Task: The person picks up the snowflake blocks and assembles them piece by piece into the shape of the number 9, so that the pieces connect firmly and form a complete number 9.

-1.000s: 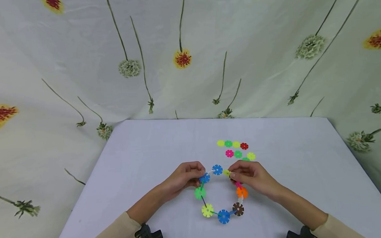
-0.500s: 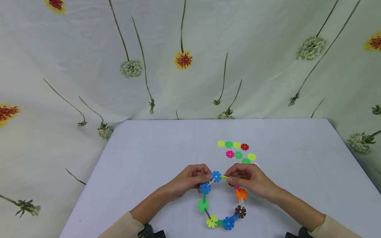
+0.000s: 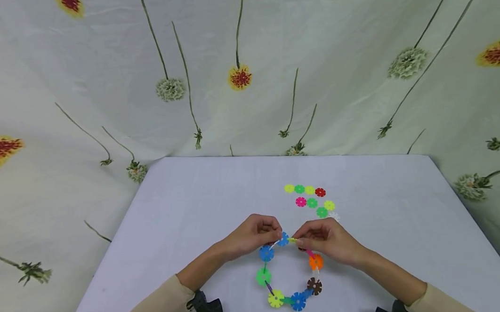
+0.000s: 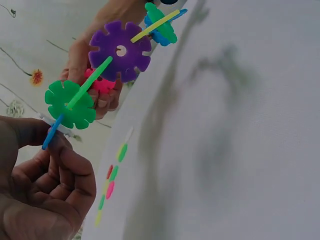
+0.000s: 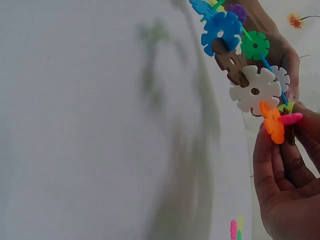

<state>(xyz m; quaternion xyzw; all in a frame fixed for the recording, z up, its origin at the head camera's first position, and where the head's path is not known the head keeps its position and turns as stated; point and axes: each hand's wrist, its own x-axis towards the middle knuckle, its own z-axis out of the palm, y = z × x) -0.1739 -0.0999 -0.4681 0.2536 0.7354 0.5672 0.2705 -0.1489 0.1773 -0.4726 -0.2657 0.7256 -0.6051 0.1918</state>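
A ring of notched plastic snowflake discs hangs between my two hands, its shadow falling on the table. At the top of the ring, my left hand (image 3: 258,233) pinches a blue snowflake disc (image 3: 283,239). Right beside it, my right hand (image 3: 331,241) pinches a yellow snowflake disc (image 3: 292,239), seen edge-on against the blue one. Down the left side run a blue disc (image 3: 266,253) and a green disc (image 3: 264,276); an orange disc (image 3: 316,262) and a brown disc (image 3: 314,286) hang on the right. In the left wrist view a purple disc (image 4: 120,62) shows face-on.
Loose snowflake discs lie in short rows beyond the hands, among them a red disc (image 3: 320,192), a pink disc (image 3: 301,202) and a white disc (image 3: 333,215). The white table (image 3: 201,191) ends at a flower-print cloth (image 3: 343,75).
Both hands and the ring have come down toward the front of the table. My left hand has shifted right, its grip moving along to the top blue disc, and the hands are closer together.
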